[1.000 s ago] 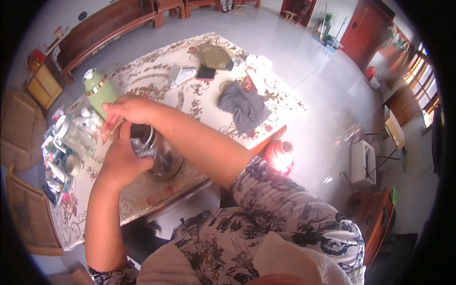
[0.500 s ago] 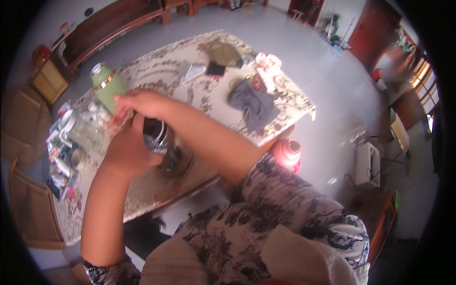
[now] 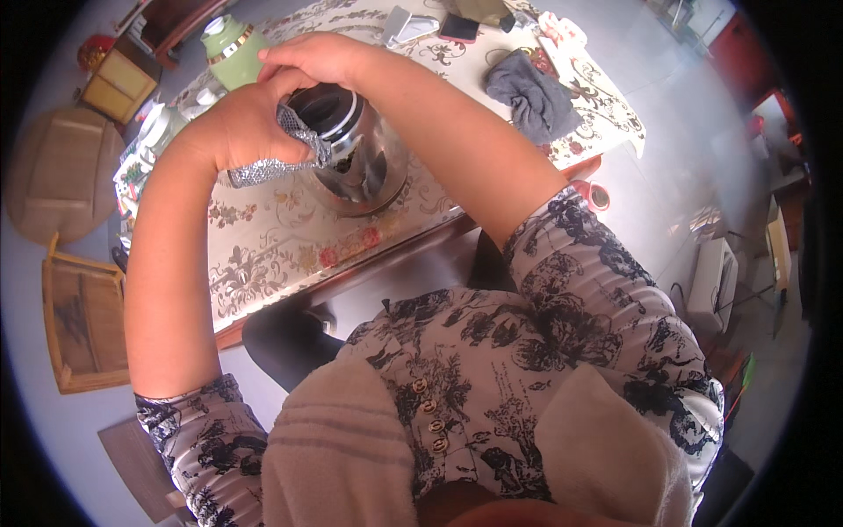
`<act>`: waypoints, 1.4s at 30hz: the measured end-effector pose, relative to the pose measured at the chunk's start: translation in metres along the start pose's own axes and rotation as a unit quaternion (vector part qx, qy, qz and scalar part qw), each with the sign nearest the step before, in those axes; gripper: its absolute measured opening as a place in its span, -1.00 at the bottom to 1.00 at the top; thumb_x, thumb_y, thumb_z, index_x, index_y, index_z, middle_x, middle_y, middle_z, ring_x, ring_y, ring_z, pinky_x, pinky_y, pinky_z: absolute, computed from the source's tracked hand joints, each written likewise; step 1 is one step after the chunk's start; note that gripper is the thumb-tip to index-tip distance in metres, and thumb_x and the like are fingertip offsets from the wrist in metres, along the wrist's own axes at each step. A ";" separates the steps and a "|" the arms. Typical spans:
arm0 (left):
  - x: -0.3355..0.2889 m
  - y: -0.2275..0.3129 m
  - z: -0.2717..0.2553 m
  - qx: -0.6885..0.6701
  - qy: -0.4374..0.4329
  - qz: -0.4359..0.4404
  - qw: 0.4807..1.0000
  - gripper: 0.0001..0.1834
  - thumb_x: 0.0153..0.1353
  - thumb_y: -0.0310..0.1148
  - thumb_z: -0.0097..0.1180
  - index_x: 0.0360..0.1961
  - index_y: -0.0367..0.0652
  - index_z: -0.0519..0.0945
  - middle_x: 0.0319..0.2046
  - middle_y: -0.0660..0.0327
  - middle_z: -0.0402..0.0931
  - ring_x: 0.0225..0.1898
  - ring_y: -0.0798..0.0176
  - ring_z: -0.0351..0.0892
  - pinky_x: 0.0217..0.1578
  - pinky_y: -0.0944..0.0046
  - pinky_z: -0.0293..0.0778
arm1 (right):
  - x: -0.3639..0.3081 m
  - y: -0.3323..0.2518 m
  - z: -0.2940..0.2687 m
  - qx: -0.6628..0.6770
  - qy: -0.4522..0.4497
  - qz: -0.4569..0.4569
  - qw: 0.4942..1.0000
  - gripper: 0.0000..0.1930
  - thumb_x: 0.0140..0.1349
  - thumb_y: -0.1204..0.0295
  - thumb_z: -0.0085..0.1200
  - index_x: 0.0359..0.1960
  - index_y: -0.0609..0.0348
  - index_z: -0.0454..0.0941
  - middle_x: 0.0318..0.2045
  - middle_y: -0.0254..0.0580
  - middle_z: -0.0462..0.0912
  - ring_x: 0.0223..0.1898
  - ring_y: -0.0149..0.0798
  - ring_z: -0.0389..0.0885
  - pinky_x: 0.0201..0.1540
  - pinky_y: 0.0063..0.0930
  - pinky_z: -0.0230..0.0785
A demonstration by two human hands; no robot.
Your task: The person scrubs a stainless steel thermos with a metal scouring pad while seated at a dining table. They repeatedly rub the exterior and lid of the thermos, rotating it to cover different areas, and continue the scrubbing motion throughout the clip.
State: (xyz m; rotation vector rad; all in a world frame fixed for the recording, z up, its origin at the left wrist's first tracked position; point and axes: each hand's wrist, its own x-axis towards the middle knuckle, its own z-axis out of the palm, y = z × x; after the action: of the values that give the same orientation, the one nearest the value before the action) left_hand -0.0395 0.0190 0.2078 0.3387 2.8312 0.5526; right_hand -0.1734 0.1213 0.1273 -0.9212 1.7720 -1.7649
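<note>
Hands curled, left hand clutching silvery mesh

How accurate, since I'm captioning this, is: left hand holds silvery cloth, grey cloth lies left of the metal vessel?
One slip: in the head view, the grey cloth lies right of the metal vessel. The left hand does hold silvery cloth.

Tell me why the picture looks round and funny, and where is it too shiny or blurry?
In the head view, the wide lens blackens the corners and bends straight edges; in that head view, bright light pales the tablecloth toward its right corner, reflections streak the metal container, and the red door is blurry.
</note>
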 end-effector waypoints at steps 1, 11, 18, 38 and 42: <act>-0.001 0.001 0.002 0.009 0.005 0.003 1.000 -0.12 -0.25 -0.29 0.44 0.21 -0.09 0.38 -0.02 0.05 0.57 -0.02 0.11 0.56 0.06 0.25 0.39 | 0.003 0.003 -0.001 0.005 0.001 -0.002 1.000 -0.60 0.30 0.09 0.04 -0.19 0.20 0.67 -0.24 -0.23 0.69 -0.23 -0.38 0.60 -0.10 -0.50 0.42; 0.009 0.048 0.024 0.198 0.068 -0.049 0.977 -0.10 -0.37 -0.22 0.51 0.09 -0.25 0.42 0.02 -0.08 0.47 -0.02 -0.10 0.54 0.01 0.11 0.47 | 0.010 0.010 -0.004 -0.015 0.044 -0.002 0.999 -0.69 0.18 0.12 0.17 -0.34 0.13 0.70 -0.33 -0.32 0.71 -0.31 -0.41 0.59 -0.27 -0.48 0.40; 0.009 0.042 0.033 0.274 0.075 -0.043 0.958 -0.05 -0.39 -0.22 0.55 0.08 -0.40 0.38 0.08 -0.11 0.43 0.09 -0.06 0.46 0.08 0.13 0.44 | -0.004 -0.002 0.000 0.002 0.025 0.002 1.000 -0.74 0.17 0.18 0.20 -0.39 0.12 0.70 -0.36 -0.29 0.70 -0.34 -0.41 0.58 -0.32 -0.52 0.36; -0.005 0.027 0.007 0.218 0.015 -0.020 0.976 -0.11 -0.41 -0.13 0.51 0.04 -0.28 0.48 -0.05 -0.05 0.51 0.05 -0.07 0.47 0.11 0.13 0.42 | 0.006 -0.007 0.018 0.085 -0.007 -0.001 0.996 -0.63 0.25 0.07 0.15 -0.25 0.16 0.65 -0.31 -0.26 0.67 -0.35 -0.41 0.56 -0.26 -0.53 0.42; 0.034 0.006 -0.004 0.199 -0.075 0.081 0.974 -0.11 -0.41 -0.21 0.51 0.10 -0.15 0.48 0.07 -0.06 0.45 0.11 -0.09 0.43 0.16 0.14 0.36 | -0.007 -0.001 0.000 0.118 0.048 0.026 0.992 -0.56 0.26 0.03 0.13 -0.22 0.23 0.62 -0.26 -0.18 0.66 -0.24 -0.33 0.61 -0.10 -0.38 0.44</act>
State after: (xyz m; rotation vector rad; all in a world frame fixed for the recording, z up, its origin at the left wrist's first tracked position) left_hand -0.0717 0.0320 0.2070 0.6590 2.7632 -0.0215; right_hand -0.1685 0.1265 0.1276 -0.6982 1.5852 -1.9611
